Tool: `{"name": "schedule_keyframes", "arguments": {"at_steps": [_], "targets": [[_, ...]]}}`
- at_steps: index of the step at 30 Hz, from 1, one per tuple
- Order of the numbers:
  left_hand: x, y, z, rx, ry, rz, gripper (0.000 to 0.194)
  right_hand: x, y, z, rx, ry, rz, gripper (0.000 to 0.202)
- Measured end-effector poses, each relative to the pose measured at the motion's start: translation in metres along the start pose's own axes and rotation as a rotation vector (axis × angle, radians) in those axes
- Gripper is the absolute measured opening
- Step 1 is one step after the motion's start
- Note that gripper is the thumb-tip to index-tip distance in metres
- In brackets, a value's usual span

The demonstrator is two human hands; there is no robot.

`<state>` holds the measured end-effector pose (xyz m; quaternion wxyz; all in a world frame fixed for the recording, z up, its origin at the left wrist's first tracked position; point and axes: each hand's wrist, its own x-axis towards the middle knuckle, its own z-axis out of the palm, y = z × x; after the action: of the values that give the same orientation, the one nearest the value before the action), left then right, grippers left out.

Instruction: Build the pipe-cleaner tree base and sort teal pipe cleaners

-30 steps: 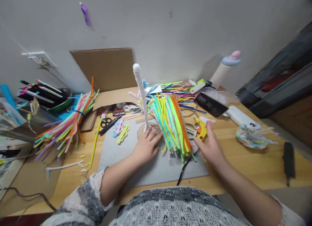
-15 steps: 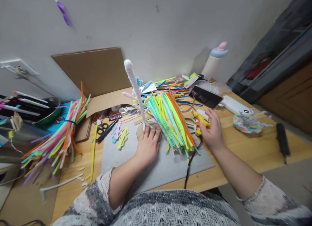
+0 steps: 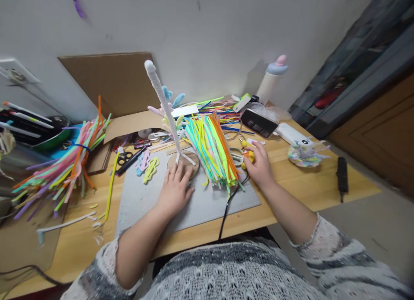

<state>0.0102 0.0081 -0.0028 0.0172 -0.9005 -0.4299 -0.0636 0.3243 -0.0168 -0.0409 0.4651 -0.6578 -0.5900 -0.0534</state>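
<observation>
My left hand lies palm down with spread fingers, fingertips on the near edge of a round cardboard disc. A tall white fuzzy stem stands tilted on that disc, its split foot resting on it. My right hand is wrapped round a yellow glue gun, its nozzle pointing away to the left. A bundle of green, yellow and orange pipe cleaners lies between my hands. Yellow-green and pink zigzag pieces lie left of the disc, on the grey mat.
At left are another pipe cleaner bundle, scissors and a black pen. A phone, white power bank and colourful ornament sit at right. The black cord crosses the mat's front edge.
The view has shifted, moving the scene left and slightly up. My left hand has drawn back from the stem's foot, its fingers spread wider. My right hand has closed round the glue gun.
</observation>
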Motion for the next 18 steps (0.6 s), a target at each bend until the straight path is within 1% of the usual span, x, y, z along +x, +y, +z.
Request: {"name": "schedule_keyframes", "arguments": {"at_steps": [2,4,9,13,18], "targets": [[-0.0044,0.0007,0.0021,-0.011,-0.004,-0.016,0.055,0.0025,0.0017,-0.0004,-0.041,0.035,-0.012,0.022],[-0.0055,0.0006,0.0037,-0.027,0.001,0.003,0.052,0.0047,0.0039,0.0003,-0.075,0.059,-0.015,0.019],[-0.0036,-0.0009,0.0055,-0.034,0.003,0.034,0.041,0.0066,0.0064,0.0043,-0.091,0.056,-0.012,0.018],[-0.0035,-0.0009,0.0051,-0.036,-0.018,0.020,0.041,0.0077,0.0065,0.0061,-0.084,0.050,-0.023,0.018],[-0.0037,-0.0011,0.0024,-0.040,-0.039,0.021,0.043,0.0094,0.0080,0.0069,-0.090,0.074,-0.033,0.014]]}}
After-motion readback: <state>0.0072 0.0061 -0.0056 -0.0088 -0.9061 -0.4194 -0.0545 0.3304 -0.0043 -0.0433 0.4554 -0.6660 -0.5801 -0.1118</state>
